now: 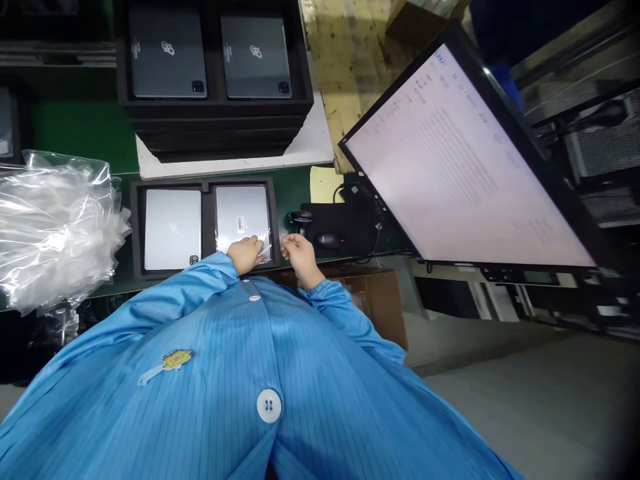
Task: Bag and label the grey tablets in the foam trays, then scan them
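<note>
Bagged tablet point(243, 217) sits in right slot of black foam tray point(206, 227) on the desk, bare tablet point(173, 228) in left slot. Left hand point(245, 253) rests fingers-curled on its near edge, touching the film; right hand point(299, 253) just beside the tray's right corner, fingers loosely bent, pinching the film edge or not, can't tell. Mouse point(329, 240) near.

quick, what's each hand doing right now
Left hand: resting on the right tablet in the tray, grip unclear.
Right hand: beside the tray, grip unclear.
</note>
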Demonstrator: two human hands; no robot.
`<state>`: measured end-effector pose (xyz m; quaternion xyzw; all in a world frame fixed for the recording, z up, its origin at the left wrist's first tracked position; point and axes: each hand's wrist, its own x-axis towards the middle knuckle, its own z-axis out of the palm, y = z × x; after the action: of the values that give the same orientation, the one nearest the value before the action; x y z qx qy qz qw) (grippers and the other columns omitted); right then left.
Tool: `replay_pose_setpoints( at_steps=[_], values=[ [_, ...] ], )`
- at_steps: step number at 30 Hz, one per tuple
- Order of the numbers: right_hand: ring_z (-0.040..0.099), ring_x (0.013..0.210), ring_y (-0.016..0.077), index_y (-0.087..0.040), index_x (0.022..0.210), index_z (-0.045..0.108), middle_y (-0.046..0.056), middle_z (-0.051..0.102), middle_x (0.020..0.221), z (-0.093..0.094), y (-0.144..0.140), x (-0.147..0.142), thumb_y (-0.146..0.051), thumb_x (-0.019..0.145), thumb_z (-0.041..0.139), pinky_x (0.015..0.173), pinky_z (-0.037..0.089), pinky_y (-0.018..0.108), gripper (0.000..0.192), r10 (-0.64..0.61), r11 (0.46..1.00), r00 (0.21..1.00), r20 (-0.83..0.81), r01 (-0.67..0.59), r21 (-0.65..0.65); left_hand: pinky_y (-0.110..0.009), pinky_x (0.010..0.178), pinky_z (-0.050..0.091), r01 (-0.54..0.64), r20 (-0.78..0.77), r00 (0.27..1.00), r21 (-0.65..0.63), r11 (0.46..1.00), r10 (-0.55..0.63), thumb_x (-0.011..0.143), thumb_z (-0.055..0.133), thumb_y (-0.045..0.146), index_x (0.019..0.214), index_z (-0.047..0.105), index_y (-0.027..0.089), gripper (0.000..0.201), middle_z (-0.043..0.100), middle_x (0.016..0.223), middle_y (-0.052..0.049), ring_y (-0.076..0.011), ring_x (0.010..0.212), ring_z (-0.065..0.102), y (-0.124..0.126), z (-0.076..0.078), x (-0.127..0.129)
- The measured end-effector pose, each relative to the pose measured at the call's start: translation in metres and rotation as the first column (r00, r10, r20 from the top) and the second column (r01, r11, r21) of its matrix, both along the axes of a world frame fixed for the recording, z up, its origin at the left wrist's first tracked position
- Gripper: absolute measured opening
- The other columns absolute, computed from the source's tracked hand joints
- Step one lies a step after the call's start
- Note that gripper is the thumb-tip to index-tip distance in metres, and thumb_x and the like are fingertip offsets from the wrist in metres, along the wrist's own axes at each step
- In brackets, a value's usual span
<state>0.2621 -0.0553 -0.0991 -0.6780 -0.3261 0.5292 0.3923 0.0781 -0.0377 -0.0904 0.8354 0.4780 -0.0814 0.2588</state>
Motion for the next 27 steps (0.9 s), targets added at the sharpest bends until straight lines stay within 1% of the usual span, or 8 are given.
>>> replay_pose_setpoints(
  at_steps=[5,8,11,15,18,20,23,27],
  values=[
    [0.055,0.052,0.0104,-0.021,0.081,0.059,-0.004,0.060,0.063,-0.002,0.015,-0.003,-0.035,0.080,0.068,0.050,0.042,0.020,0.017,0.048,0.999,0.998,-0.041,-0.049,-0.019,-0.039,0.092,0.050,-0.196,0.032,0.980,-0.024,0.980,0.196,0.108,0.044,0.031,0.117,0.065,0.013,0.029,0.064,0.119,-0.016,-0.0287,0.111,0.064,-0.003,-0.003,-0.020],
    [0.056,0.053,0.0103,-0.021,0.082,0.060,-0.005,0.061,0.063,-0.003,0.023,-0.015,-0.032,0.082,0.068,0.051,0.043,0.020,0.013,0.076,0.997,0.995,-0.070,-0.078,-0.025,-0.040,0.092,0.051,-0.220,0.037,0.975,-0.002,0.975,0.220,0.103,0.057,0.049,0.119,0.064,0.014,0.040,0.064,0.120,-0.016,-0.0309,0.113,0.063,-0.007,0.001,-0.018],
    [0.057,0.056,0.0107,-0.021,0.082,0.060,-0.005,0.061,0.064,-0.003,0.028,-0.029,-0.031,0.083,0.067,0.055,0.046,0.021,0.012,0.107,0.994,0.990,-0.090,-0.110,-0.026,-0.041,0.085,0.053,-0.175,-0.080,0.981,0.018,0.984,0.176,0.094,0.070,0.056,0.126,0.061,0.011,0.056,0.061,0.126,-0.020,-0.0356,0.116,0.062,-0.009,0.005,0.001],
    [0.059,0.058,0.0114,-0.021,0.083,0.060,-0.005,0.061,0.065,0.000,0.030,-0.039,-0.030,0.083,0.066,0.059,0.049,0.022,0.011,0.157,0.987,0.983,-0.101,-0.158,-0.003,-0.038,0.079,0.051,-0.121,-0.101,0.988,-0.023,0.992,0.118,0.102,0.060,0.041,0.126,0.063,0.015,0.036,0.059,0.130,-0.020,-0.0347,0.116,0.062,-0.007,0.002,0.012],
    [0.060,0.059,0.0115,-0.021,0.083,0.060,-0.005,0.062,0.065,0.001,0.029,-0.034,-0.030,0.084,0.066,0.059,0.049,0.022,0.011,0.137,0.991,0.988,-0.072,-0.136,0.019,-0.038,0.085,0.052,-0.190,0.036,0.981,-0.039,0.981,0.192,0.107,0.045,0.031,0.113,0.066,0.015,0.026,0.062,0.121,-0.017,-0.0291,0.110,0.064,-0.006,-0.008,-0.008],
    [0.060,0.059,0.0112,-0.021,0.083,0.061,-0.005,0.062,0.065,0.002,0.028,-0.027,-0.029,0.085,0.067,0.058,0.050,0.021,0.010,0.117,0.993,0.992,-0.047,-0.116,0.022,-0.037,0.092,0.052,-0.310,0.216,0.925,-0.052,0.949,0.314,0.107,0.042,0.030,0.100,0.064,0.016,0.026,0.063,0.112,-0.015,-0.0258,0.105,0.064,-0.007,-0.017,-0.031],
    [0.061,0.056,0.0104,-0.020,0.081,0.062,-0.004,0.064,0.064,0.003,0.027,-0.023,-0.024,0.084,0.069,0.054,0.050,0.019,0.008,0.135,0.990,0.990,-0.043,-0.136,-0.033,-0.035,0.094,0.051,-0.525,0.455,0.730,-0.103,0.845,0.510,0.104,0.044,0.036,0.088,0.059,0.018,0.029,0.063,0.098,-0.011,-0.0235,0.099,0.063,-0.012,-0.028,-0.065],
    [0.059,0.048,0.0094,-0.018,0.081,0.064,-0.003,0.066,0.061,0.002,0.032,-0.041,-0.016,0.084,0.072,0.046,0.046,0.017,0.010,0.198,0.966,0.977,-0.080,-0.208,-0.152,-0.036,0.090,0.054,-0.651,0.568,0.506,-0.243,0.719,0.649,0.100,0.047,0.050,0.100,0.066,0.018,0.037,0.068,0.096,-0.009,-0.0241,0.095,0.065,-0.020,-0.035,-0.092]
  ],
)
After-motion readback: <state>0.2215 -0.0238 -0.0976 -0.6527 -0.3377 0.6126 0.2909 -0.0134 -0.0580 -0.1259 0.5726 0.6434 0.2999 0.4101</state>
